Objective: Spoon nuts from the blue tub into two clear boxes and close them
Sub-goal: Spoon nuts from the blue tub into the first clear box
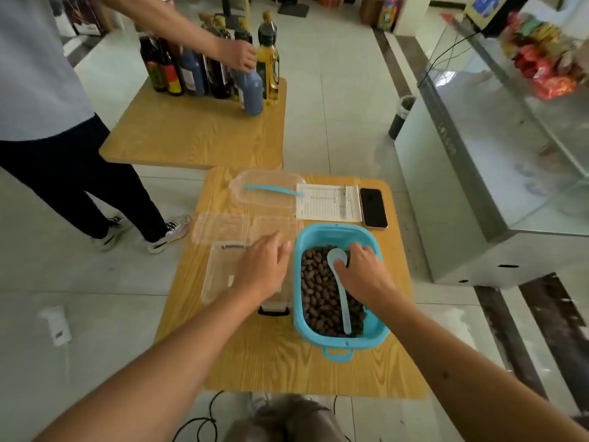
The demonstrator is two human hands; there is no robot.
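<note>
Nearest: two bare forearms reaching forward over a wooden table (274, 362). Right hand (363, 272) down inside the blue tub (376, 338), fingers curled over the light blue spoon (341, 282) just behind its bowl; whether actually gripping or only touching, cannot tell. Spoon handle trailing back beneath the right wrist, lying on the brown nuts (315, 295) that fill the tub. Left hand (263, 269) just left of the tub, palm down, fingers loosely extended over a clear box (220, 275), holding nothing; contact with the box unclear. Second clear box (220, 229) just beyond the left fingertips, lid flat beside it. Farther beyond both hands, a clear lid (264, 193) with a blue strip on it, then a printed sheet (328, 202) and a dark phone (373, 207) beyond the right hand. Well beyond the left hand, another person's hand on bottles (204, 68) on a second table.
</note>
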